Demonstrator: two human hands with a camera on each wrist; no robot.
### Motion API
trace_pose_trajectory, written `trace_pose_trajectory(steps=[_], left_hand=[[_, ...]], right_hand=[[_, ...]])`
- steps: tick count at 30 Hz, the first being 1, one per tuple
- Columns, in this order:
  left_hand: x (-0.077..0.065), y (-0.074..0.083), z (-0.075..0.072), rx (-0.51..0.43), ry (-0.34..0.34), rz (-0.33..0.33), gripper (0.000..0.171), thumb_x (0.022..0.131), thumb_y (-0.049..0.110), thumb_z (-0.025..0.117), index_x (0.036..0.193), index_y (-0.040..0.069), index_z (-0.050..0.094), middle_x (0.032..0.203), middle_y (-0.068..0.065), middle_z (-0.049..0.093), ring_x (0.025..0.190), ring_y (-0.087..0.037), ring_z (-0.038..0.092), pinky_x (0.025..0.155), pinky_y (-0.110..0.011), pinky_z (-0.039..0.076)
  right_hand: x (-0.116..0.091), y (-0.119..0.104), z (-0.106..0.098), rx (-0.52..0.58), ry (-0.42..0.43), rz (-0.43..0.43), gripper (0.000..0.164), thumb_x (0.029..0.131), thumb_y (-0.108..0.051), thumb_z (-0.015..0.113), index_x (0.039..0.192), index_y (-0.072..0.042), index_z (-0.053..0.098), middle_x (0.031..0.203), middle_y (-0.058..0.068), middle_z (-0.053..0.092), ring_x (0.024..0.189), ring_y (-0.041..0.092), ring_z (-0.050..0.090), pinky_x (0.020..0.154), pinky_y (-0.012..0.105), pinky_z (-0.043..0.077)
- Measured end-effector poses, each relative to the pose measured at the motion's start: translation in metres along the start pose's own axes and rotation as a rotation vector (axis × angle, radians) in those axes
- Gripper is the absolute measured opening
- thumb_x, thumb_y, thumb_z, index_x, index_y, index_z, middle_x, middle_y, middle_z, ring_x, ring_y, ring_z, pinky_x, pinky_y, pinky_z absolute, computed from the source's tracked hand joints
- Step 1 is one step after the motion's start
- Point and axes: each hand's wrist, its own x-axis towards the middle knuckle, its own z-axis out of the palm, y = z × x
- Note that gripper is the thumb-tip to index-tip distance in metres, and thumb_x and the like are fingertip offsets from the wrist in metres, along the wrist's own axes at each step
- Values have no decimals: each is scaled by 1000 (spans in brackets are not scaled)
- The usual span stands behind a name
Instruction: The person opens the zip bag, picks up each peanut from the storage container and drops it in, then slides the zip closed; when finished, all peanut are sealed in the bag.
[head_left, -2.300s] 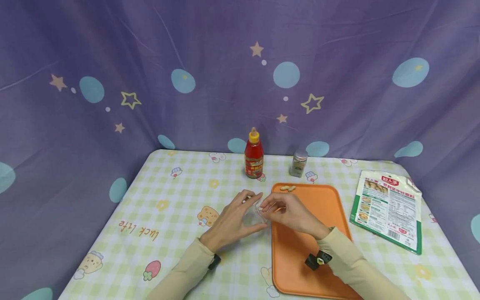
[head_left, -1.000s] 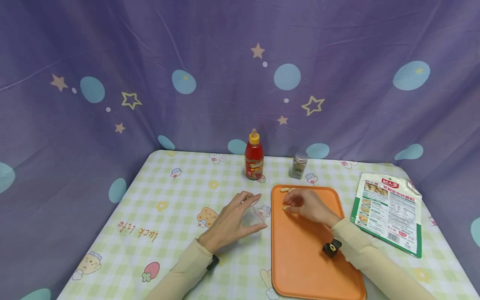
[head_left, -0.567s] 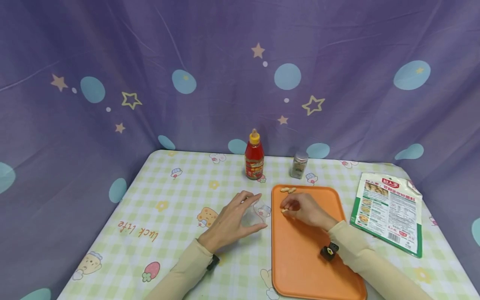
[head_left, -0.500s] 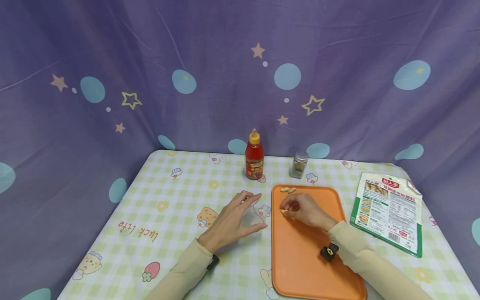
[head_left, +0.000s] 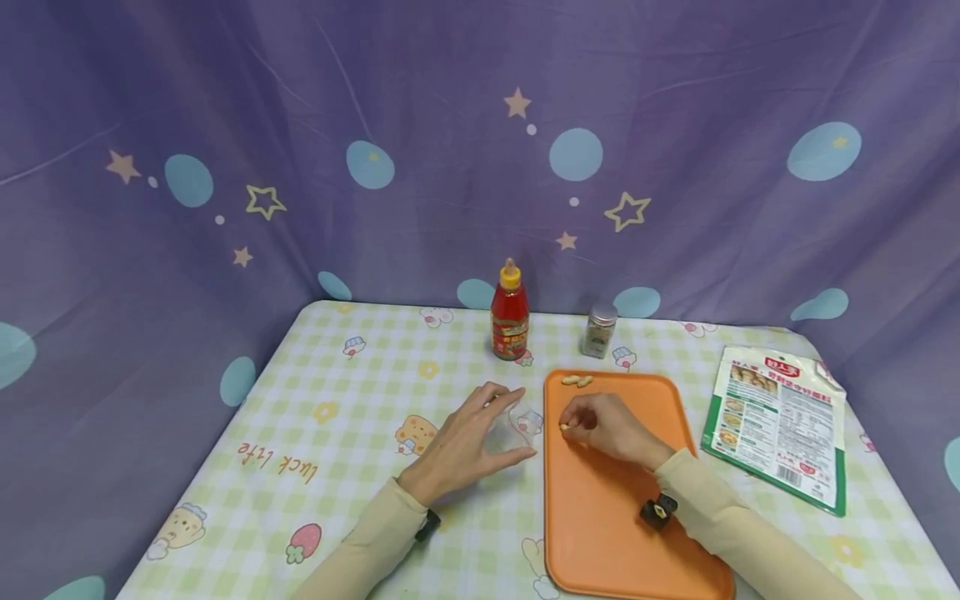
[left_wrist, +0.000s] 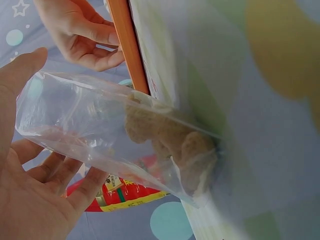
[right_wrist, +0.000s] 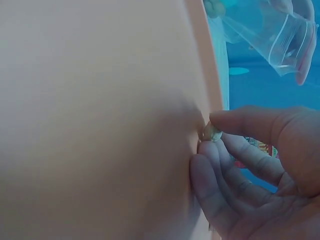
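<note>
My left hand holds a clear zip bag upright on the tablecloth, thumb on one side of its mouth and fingers on the other. Several peanuts in their shells lie at the bottom of the bag. To the right, my right hand is low over the left part of an orange tray. Between its thumb and fingertips it pinches a peanut, mostly covered by the fingers in the head view. Two more peanuts rest at the tray's far left corner.
Behind the bag stands a red sauce bottle with a yellow cap. A small spice jar is beyond the tray's far edge. A flat white and green food packet lies right of the tray. A purple curtain hangs behind the table.
My right hand has gone from the bag's mouth to the tray, where it pinches a peanut. Lately it has shifted slightly toward me. My left hand and the bag have stayed in place.
</note>
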Motion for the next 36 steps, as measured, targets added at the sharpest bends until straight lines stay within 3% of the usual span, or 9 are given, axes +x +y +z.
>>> trace_pose_trajectory(steps=[10,17,27,36], left_hand=[[2,1,-2,-11,-2,4,82,89,60,76,155,19,51,136,4,55,123,-10,56,99,-32,58],[1,2,-2,-16,-24,-6,81,90,59,76,156,21,49,137,5,55,124,-9,56,99,-31,57],[1,1,-2,-16,3,8,81,88,58,78,154,19,52,135,6,55,122,-9,56,96,-31,58],[0,1,-2,-21,-1,1,80,89,58,77,154,19,52,136,5,55,122,-9,56,96,-31,58]], right_hand=[[-1,-16,3,7,0,-23,6,91,-9,79,92,-13,75,82,-4,71,72,3,61,68,21,53],[1,-37,-3,50,10,-58,3,94,-14,76,93,-14,73,87,-6,72,77,4,66,72,24,57],[3,-67,-8,74,19,-88,6,96,-14,74,101,-18,75,93,-8,73,83,5,67,76,25,58],[8,-74,-3,88,19,-94,7,97,-15,74,104,-17,75,95,-8,75,85,6,69,77,25,59]])
